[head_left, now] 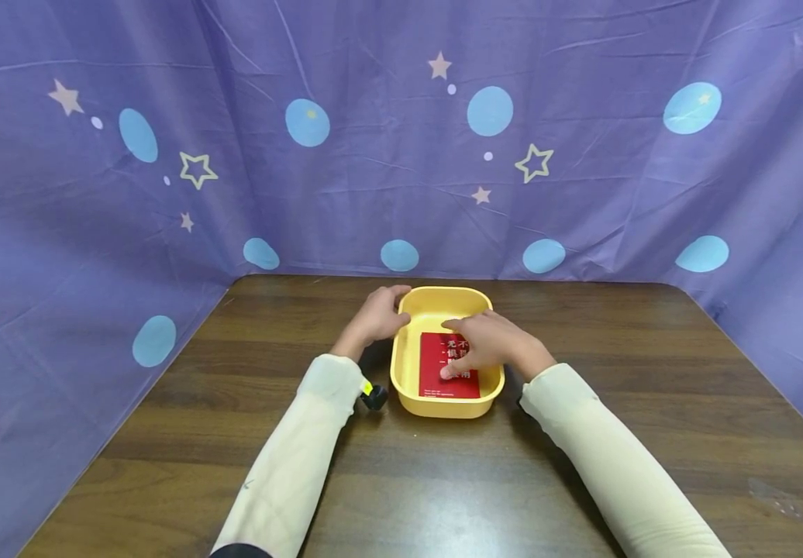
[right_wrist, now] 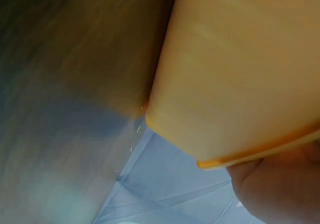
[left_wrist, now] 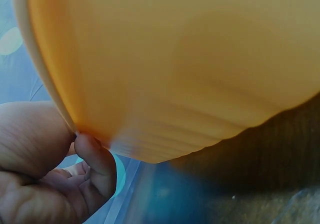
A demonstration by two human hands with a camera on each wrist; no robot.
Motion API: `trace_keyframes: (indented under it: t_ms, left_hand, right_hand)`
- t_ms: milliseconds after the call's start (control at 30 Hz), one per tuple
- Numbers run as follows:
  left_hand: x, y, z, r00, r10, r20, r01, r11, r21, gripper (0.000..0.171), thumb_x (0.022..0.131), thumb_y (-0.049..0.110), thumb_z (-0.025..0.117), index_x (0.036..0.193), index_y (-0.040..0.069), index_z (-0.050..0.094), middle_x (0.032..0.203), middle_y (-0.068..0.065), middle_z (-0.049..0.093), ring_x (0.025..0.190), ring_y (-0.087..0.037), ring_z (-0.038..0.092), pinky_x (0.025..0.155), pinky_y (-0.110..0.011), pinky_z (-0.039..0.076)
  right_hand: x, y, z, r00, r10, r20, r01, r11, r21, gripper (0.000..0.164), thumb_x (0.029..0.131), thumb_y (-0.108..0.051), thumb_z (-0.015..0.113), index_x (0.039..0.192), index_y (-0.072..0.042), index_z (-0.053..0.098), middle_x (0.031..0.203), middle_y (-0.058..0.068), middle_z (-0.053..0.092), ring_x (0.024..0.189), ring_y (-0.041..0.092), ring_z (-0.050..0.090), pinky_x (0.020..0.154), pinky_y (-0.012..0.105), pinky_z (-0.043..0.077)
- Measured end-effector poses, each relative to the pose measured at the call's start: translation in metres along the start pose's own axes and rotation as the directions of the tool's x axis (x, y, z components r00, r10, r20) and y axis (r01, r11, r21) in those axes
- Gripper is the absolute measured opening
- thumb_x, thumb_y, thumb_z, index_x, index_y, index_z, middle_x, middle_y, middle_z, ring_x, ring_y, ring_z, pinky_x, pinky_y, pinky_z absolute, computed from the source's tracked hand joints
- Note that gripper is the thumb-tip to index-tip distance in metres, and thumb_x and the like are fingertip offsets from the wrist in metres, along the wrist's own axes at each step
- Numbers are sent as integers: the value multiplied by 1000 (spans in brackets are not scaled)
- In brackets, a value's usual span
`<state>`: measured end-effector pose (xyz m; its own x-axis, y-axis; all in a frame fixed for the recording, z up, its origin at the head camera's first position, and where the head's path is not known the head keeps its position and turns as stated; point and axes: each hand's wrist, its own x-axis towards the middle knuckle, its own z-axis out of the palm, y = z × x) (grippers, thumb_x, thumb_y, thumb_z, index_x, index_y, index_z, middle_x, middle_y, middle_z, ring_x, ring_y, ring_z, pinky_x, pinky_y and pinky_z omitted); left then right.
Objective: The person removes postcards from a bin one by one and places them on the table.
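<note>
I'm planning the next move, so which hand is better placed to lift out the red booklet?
Likely the right hand: its fingers reach over the red booklet, whereas the left hand pinches the left rim of the yellow tray.

hands: two, one left hand (head_left: 376, 314), one right hand (head_left: 495, 341). pale sleeves (head_left: 293, 449): two. yellow tray (head_left: 443, 408): one. red printed item (head_left: 432, 356): one. table (head_left: 415, 488): one. black device (head_left: 374, 397) by left wrist: one. backdrop cloth (head_left: 373, 62): star-patterned, one; on it, solid pale stars (head_left: 439, 67): five, outlined stars (head_left: 198, 170): two, white dots (head_left: 488, 156): four, blue ovals (head_left: 490, 111): nine whole, two cut by frame edge.
</note>
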<state>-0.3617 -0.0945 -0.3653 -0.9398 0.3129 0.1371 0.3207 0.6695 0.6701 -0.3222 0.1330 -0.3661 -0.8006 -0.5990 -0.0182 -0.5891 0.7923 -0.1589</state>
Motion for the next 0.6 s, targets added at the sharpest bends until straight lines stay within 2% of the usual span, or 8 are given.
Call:
trace_keyframes:
  t_ms: [100,333,600]
  left_hand:
    - [1,-1,0,1000,6,0,-6,1000,6,59,81,2,61,138,-1,46,102,-15,63,79,-19,61,62,-24,53]
    - [3,-3,2,1000,13,4,-13,1000,4,59,81,3,60,138,0,46,102,-15,63,79,-19,61,61,-24,53]
    - [2,-2,1,1000,-4,5,4,1000,-7,60,81,2,60,139,1,45,103,-16,62,76,-18,62,59,-25,53]
  right_hand:
    - [1,-2,2,999,30,40,-28,999,-39,101,60,-77,66,138,-16,50,120,-1,63,108,15,55,107,47,26]
    - [0,-5,3,997,48,68,-40,993,-109,100,59,-77,67,138,-16,51,120,-1,63,108,16,55,106,45,26]
    - [1,-7,2,997,52,61,-46,995,-90,99,60,-74,69,137,-16,51,119,-2,63,108,15,54,108,48,25]
